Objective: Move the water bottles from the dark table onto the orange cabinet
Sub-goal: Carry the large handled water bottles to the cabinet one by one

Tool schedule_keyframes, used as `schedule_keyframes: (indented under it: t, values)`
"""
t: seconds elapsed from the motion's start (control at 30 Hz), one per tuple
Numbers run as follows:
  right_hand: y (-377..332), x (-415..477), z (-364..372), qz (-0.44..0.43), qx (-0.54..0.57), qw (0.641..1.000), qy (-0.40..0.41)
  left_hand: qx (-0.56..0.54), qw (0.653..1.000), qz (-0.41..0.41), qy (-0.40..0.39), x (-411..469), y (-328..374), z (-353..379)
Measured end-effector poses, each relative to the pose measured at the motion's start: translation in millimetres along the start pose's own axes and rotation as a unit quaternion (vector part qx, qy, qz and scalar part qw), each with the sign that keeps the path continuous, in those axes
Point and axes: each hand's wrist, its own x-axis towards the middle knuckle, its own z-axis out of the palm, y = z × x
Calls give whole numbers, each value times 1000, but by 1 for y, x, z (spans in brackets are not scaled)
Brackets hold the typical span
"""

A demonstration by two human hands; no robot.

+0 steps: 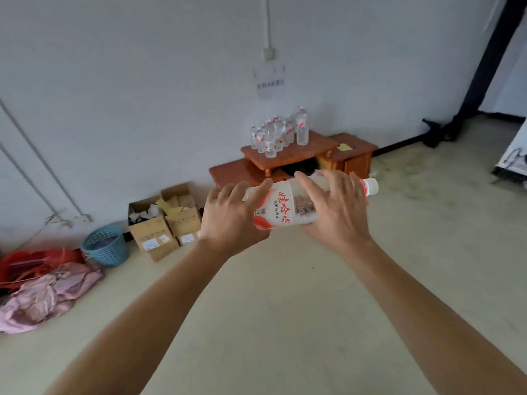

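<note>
1. Held item: one water bottle [281,209], carried in mid-air over the floor [313,309] in front of the person. It is not resting on anything.
2. Left hand [228,220] grips the base end, fingers curled round it. Right hand [336,212] wraps over the shoulder end, just short of the cap [370,186].
3. Long axis: roughly horizontal, running left to right, with the cap end to the right and slightly raised.
4. Target: the orange cabinet [310,149] lies straight ahead beyond the hands, against the wall. The standing bottles [271,135] cluster on the left part of its raised top; the right part looks free.
5. Dark table: out of view.
6. Judgement: the bottle needs turning cap-up before set-down. The right hand, at the neck end and nearer the free spot, seems better placed to lead.
</note>
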Motion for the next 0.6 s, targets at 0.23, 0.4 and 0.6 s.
schedule_keyframes:
  t: [0.23, 0.4, 0.6]
  values:
    - [117, 104, 100, 17, 5, 1000, 16, -6, 1000, 17, 2, 167, -1, 94]
    - [167, 174, 178, 9, 9, 1000, 1, -15, 1000, 4, 4, 251, -24, 161]
    - [224, 255, 306, 13, -4, 999, -34, -32, 999, -4, 8, 356, -66, 282]
